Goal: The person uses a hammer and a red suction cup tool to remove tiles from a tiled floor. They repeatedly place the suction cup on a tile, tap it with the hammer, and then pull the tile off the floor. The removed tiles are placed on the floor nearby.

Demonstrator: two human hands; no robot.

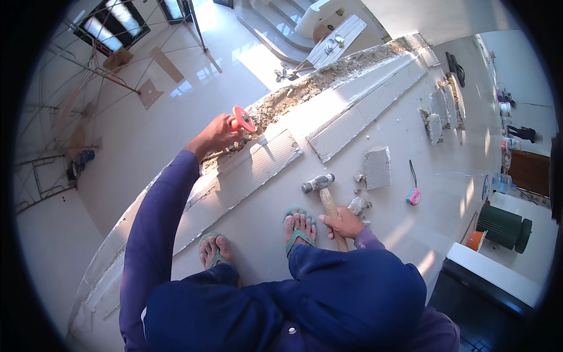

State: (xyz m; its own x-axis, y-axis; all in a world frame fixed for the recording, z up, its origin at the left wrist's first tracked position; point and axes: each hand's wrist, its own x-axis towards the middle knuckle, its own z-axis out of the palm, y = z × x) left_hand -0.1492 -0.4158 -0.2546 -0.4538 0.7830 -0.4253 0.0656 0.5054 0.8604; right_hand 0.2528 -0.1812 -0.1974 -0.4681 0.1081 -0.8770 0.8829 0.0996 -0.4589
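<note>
My left hand [223, 132] grips a chisel with a round red hand guard [244, 119], held over a rough strip of broken mortar [275, 108] along the ledge. Beside it lie long white pieces [358, 100] with ridged faces. My right hand [342, 224] is closed round the wooden handle of a ball-peen hammer [318, 184], held low beside my right sandalled foot [299, 229]. A loose square ridged piece [378, 167] and some rubble [360, 205] lie right of the hammer head.
Past the ledge are a lower floor, metal scaffolding [94, 64], curved steps [258, 29] and a plank bench [334, 42]. At right lie a pink tape measure [414, 196], broken slabs [446, 105], a green cylindrical container [498, 227] and an orange bucket [475, 240].
</note>
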